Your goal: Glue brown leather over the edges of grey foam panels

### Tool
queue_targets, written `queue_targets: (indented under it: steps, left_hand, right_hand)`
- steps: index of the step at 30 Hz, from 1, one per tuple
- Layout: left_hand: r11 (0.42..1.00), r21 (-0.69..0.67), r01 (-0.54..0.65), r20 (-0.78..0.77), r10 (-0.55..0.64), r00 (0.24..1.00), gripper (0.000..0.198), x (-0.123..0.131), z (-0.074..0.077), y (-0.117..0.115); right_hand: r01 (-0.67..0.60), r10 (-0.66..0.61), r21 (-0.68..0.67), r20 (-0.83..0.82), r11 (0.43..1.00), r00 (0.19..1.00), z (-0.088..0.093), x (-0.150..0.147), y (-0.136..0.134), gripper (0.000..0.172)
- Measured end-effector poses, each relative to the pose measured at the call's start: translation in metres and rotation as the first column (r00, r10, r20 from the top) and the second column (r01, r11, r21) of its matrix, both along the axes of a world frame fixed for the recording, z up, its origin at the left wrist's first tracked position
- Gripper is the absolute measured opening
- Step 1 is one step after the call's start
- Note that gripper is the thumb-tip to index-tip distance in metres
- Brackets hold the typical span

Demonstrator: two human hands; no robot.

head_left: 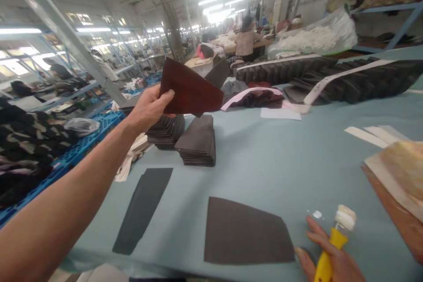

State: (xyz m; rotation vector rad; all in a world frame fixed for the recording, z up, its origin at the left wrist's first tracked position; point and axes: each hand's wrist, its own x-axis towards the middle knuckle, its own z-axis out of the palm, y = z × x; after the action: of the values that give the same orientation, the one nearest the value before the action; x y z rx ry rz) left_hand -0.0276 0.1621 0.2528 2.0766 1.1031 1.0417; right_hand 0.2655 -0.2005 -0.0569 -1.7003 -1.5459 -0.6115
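The left hand [150, 108] is held up in the air, far behind the wide dark piece [244, 233] and to its left. Its thumb and fingers [167, 95] pinch one red-brown piece [190, 88] by its left edge. That piece is off the bench [271, 163] and stands almost straight up.

The right hand [330, 257] is just to the right of the wide dark piece, low at the near edge. It holds one yellow tool [332, 246] with a white tip that points up and away. Its fingers [315, 229] lie long and a bit apart beside the handle, and one fingertip is right at the corner of the wide dark piece.

Two dark pieces lie flat on the bench: the wide one, and one narrow dark piece [143, 209] to its left.

Two stacks [198, 141] of dark pieces sit side by side behind the wide dark piece. Farther back lies one long row of dark pieces [346, 77] with a white strip across it.

To the right of the wide dark piece are a few white crumbs [317, 214], some pale paper strips [373, 134] and tan sheets [396, 172].
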Motion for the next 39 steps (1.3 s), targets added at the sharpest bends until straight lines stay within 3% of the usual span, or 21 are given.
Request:
queue_targets:
  steps: [5, 9, 11, 14, 16, 18, 20, 22, 24, 27, 29, 33, 39]
  left_hand:
    - [0.998, -0.053, 0.043, 0.037, -0.041, 0.999, 0.052, -0.015, 0.009, -0.049]
    - [0.979, -0.154, 0.133, 0.0, -0.135, 0.991, 0.058, -0.03, 0.004, -0.09]
    - [0.972, -0.163, 0.17, -0.019, -0.176, 0.984, 0.052, -0.035, 0.0, -0.112]
    - [0.96, -0.166, 0.228, -0.034, -0.236, 0.971, 0.038, -0.035, -0.007, -0.144]
    - [0.949, -0.162, 0.272, -0.023, -0.279, 0.96, 0.033, -0.031, -0.013, -0.163]
    - [0.931, -0.163, 0.326, -0.007, -0.332, 0.943, 0.031, -0.027, -0.022, -0.178]
    - [0.906, -0.193, 0.377, 0.006, -0.383, 0.924, 0.034, -0.023, -0.033, -0.191]
    - [0.878, -0.249, 0.408, 0.026, -0.415, 0.909, 0.034, -0.02, -0.045, -0.2]
    - [0.858, -0.301, 0.416, 0.042, -0.424, 0.905, 0.033, -0.019, -0.056, -0.207]
    - [0.846, -0.341, 0.41, 0.027, -0.427, 0.904, 0.032, -0.021, -0.069, -0.212]
    - [0.851, -0.349, 0.391, 0.023, -0.41, 0.912, 0.034, -0.026, -0.074, -0.212]
    - [0.877, -0.364, 0.314, -0.005, -0.339, 0.941, 0.035, -0.048, -0.081, -0.204]
    - [0.929, -0.357, 0.1, 0.0, -0.107, 0.994, 0.043, -0.076, -0.073, -0.19]
  right_hand:
    - [0.003, -0.002, 0.004, -0.101, 1.0, 0.995, -0.009, 0.0, -0.001, 0.038]
    - [0.014, -0.028, -0.038, -0.41, 0.999, 0.912, -0.008, -0.001, -0.005, 0.038]
    - [-0.01, -0.015, -0.036, -0.643, 0.999, 0.766, 0.007, -0.003, -0.005, 0.041]
    - [-0.144, 0.155, 0.105, -0.903, 0.984, 0.4, 0.047, -0.009, 0.006, 0.049]
    - [-0.18, 0.285, 0.254, -0.942, 0.95, 0.177, 0.076, -0.012, 0.019, 0.057]
    - [-0.2, 0.352, 0.338, -0.935, 0.92, 0.038, 0.1, -0.013, 0.032, 0.065]
    - [-0.258, 0.365, 0.358, -0.931, 0.897, -0.024, 0.117, -0.016, 0.04, 0.07]
    - [-0.316, 0.375, 0.358, -0.927, 0.879, -0.006, 0.125, -0.022, 0.04, 0.071]
    - [-0.331, 0.354, 0.315, -0.933, 0.889, 0.062, 0.128, -0.029, 0.034, 0.062]
    - [-0.24, 0.275, 0.225, -0.94, 0.944, 0.2, 0.127, -0.039, 0.024, 0.041]
    - [-0.15, 0.23, 0.192, -0.926, 0.97, 0.301, 0.125, -0.039, 0.022, 0.039]
    - [0.008, 0.15, 0.17, -0.892, 0.985, 0.425, 0.116, -0.025, 0.028, 0.046]
    - [0.105, 0.058, 0.122, -0.881, 0.987, 0.47, 0.085, -0.007, 0.026, 0.055]
